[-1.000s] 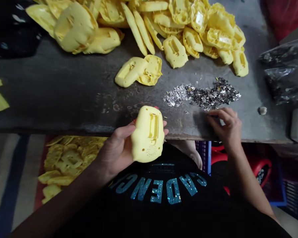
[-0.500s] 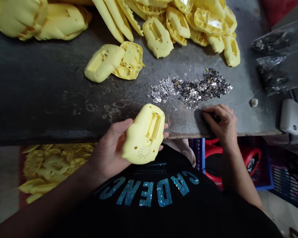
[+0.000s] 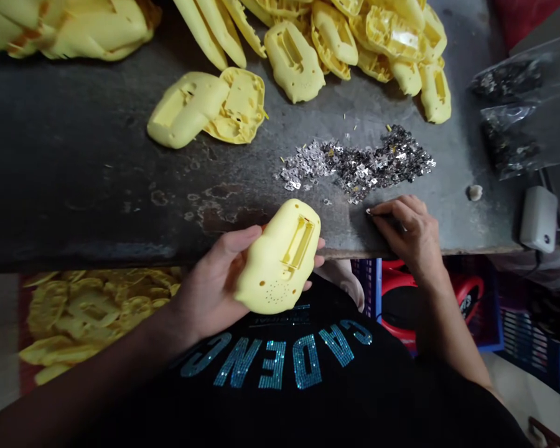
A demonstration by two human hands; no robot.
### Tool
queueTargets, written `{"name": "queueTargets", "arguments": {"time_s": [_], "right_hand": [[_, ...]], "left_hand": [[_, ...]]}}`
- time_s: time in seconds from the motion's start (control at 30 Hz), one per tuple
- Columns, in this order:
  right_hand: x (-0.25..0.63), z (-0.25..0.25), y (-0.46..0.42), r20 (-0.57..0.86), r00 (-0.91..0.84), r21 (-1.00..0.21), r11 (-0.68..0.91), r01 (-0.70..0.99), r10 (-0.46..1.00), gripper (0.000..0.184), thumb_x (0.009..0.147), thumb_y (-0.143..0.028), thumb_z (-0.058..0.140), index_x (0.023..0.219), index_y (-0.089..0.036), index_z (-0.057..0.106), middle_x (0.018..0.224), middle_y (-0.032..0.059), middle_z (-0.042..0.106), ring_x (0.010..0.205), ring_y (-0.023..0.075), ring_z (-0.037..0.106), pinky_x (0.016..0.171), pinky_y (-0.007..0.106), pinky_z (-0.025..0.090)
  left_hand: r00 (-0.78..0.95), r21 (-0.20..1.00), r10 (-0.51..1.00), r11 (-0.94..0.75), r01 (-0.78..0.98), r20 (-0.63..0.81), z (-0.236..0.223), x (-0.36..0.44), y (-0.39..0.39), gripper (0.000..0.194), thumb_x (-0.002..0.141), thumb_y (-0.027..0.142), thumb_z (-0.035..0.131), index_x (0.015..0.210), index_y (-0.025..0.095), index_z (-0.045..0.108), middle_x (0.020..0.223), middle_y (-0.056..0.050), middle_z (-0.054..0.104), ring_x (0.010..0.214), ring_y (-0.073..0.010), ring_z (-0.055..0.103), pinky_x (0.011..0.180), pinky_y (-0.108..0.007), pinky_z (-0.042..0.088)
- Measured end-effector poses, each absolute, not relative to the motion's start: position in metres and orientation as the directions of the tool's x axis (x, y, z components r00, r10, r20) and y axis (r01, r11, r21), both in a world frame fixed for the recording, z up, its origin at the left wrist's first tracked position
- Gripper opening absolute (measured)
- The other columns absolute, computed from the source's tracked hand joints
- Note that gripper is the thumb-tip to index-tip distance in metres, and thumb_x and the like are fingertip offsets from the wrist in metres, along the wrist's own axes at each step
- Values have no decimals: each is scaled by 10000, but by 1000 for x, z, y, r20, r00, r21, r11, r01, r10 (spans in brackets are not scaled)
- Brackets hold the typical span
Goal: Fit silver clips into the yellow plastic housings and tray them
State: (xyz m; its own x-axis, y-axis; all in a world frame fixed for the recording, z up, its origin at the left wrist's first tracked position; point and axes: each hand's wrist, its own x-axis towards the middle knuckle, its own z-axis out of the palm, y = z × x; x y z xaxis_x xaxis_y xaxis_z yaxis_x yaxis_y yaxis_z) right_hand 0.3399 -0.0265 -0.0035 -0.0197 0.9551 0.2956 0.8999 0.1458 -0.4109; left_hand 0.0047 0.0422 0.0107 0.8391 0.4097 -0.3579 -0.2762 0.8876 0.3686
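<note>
My left hand (image 3: pixel 219 280) is wrapped round a yellow plastic shell (image 3: pixel 266 267), holding it over the table's front edge. The shell's outer side faces up, showing a rectangular battery slot, screw holes and a patch of tiny holes. My right hand (image 3: pixel 410 233) pinches a small metal contact piece (image 3: pixel 368 212) between thumb and forefinger, low over the table. Just beyond those fingertips lies a heap of small metal contact pieces (image 3: pixel 364 163), silvery on the left and darker on the right. Two more yellow shells (image 3: pixel 186 112) rest one partly over the other on the tabletop.
Piled yellow shells (image 3: pixel 378 37) line the back of the grey table (image 3: pixel 84 180). Plastic bags of metal pieces (image 3: pixel 513 143) and a white device (image 3: pixel 539 219) stand at the right. More shells (image 3: pixel 93 308) fill a container below left; a blue basket (image 3: pixel 371 283) holds red-rimmed things below right.
The view has shifted, so the table's things sit further left. The yellow shell has tilted in my left hand. A metal piece now shows at my right fingertips, slightly back from the heap.
</note>
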Motion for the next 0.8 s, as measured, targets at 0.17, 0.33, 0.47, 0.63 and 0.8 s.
{"name": "queueTargets", "arguments": {"time_s": [0.17,0.33,0.47,0.63,0.8], "right_hand": [[343,-2,-48,286,119,-521,50,852,951,154,1077,-266,753,1217,-287,812,1053,43,806,987,251,753,875,417,560],[345,-10,-42,302,129,-501,42,865,945,109,1042,-310,813,1142,-287,851,1057,58,807,1030,278,742,906,447,567],[338,-4,-37,303,90,-521,85,849,949,38,1046,-304,817,1058,-291,850,985,39,795,951,259,741,845,420,549],[307,21,-36,423,-68,-538,311,783,903,126,1039,-209,841,1125,-289,796,986,-1,850,844,207,767,808,396,524],[278,40,-27,487,-201,-491,456,742,850,213,1028,-134,811,1157,-300,780,994,8,864,842,228,780,793,422,582]], "left_hand": [[832,354,397,898,-262,-389,11,9,41,580,1104,577,639,1510,195,798,1536,-160,792,1380,-371,795,1055,-457,711],[803,366,398,898,-243,-444,17,13,42,584,1107,586,638,1482,167,795,1535,-183,789,1362,-399,795,990,-463,731],[823,326,364,917,-232,-437,16,16,41,604,1111,593,623,1519,167,755,1551,-187,778,1379,-387,785,963,-441,733],[848,305,312,933,-190,-428,16,25,36,752,1019,520,745,1662,158,598,1461,-217,817,1336,-410,800,959,-481,715],[875,315,324,925,-212,-361,15,28,31,874,982,533,768,1742,193,504,1375,-192,853,1217,-434,845,951,-532,698]]}}
